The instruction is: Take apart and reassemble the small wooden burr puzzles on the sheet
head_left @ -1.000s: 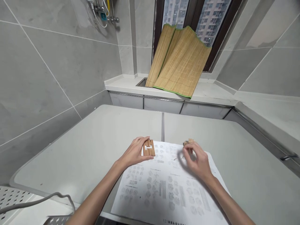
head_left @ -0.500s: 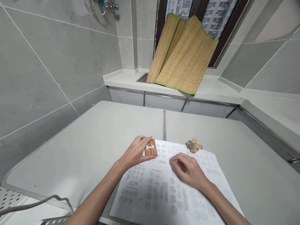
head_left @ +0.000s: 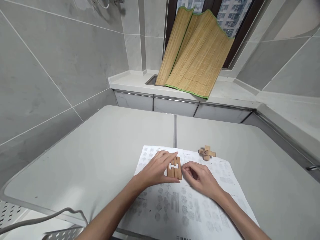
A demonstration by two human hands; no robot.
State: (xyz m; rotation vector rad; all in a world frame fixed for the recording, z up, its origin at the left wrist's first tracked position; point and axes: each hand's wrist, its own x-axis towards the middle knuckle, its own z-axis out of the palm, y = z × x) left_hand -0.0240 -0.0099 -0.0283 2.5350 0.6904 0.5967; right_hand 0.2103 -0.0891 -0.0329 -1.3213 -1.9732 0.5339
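Observation:
My left hand [head_left: 160, 168] grips flat wooden puzzle pieces [head_left: 174, 167] by their upper and lower ends, thumb below and fingers above. The pieces lie side by side on a printed paper sheet [head_left: 172, 216], with a white gap showing between their notches. Just right of them, my right hand [head_left: 198, 176] rests on the sheet with its fingers curled together; whatever they may hold is hidden. An assembled wooden cross-shaped puzzle [head_left: 206, 153] marked with a dark character sits at the sheet's upper edge.
The sheet lies on a pale folding table [head_left: 112, 133] with a seam down its middle. Beyond it are a white ledge [head_left: 130, 80] and a bamboo mat [head_left: 195, 56] against the window. A grey cable [head_left: 45, 218] runs at the lower left.
My left hand has moved right and nearer to me with the wooden pieces, which are now close beside my right hand. My right hand has barely moved.

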